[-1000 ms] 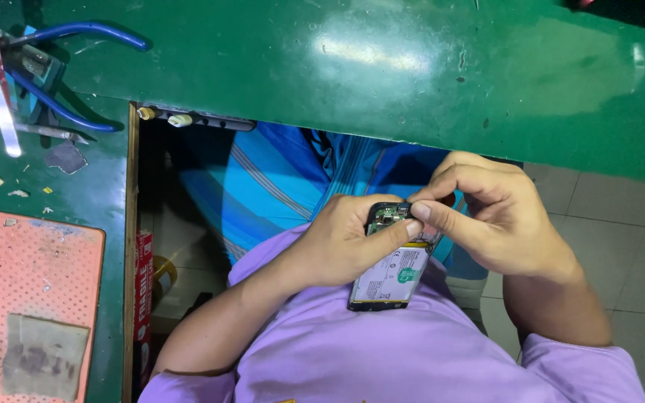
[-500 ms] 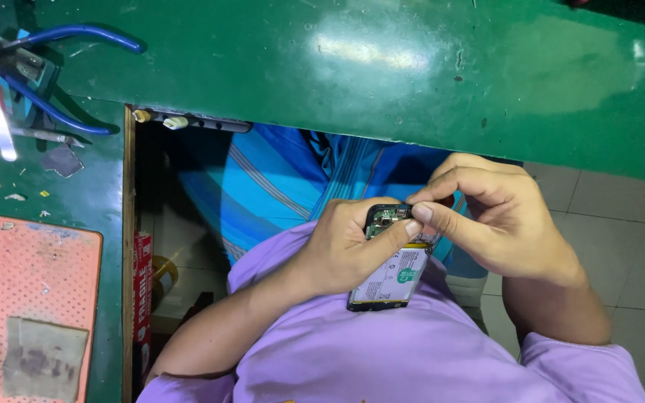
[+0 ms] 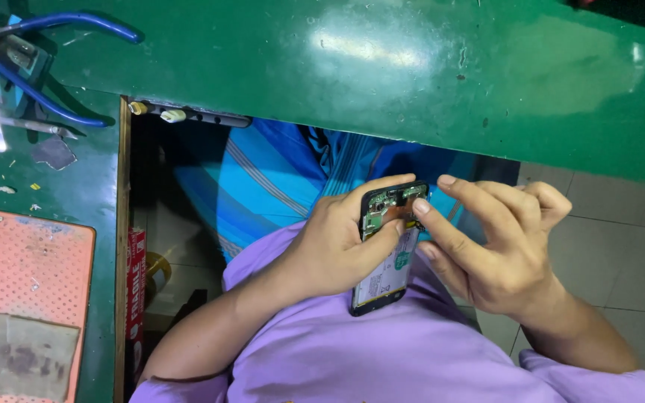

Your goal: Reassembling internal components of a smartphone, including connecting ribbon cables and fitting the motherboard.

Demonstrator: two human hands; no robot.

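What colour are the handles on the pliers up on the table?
Blue. The pliers lie at the green table's left end, head view.

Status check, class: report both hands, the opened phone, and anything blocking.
Left hand grips opened phone, back off. Right hand fingertips at its top edge. Green table above; nothing blocking.

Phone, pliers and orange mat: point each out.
phone (image 3: 387, 257), head view, on its exposed battery.
pliers (image 3: 76, 19), head view, on the upper blue handle.
orange mat (image 3: 24, 283), head view, on its bare perforated surface.
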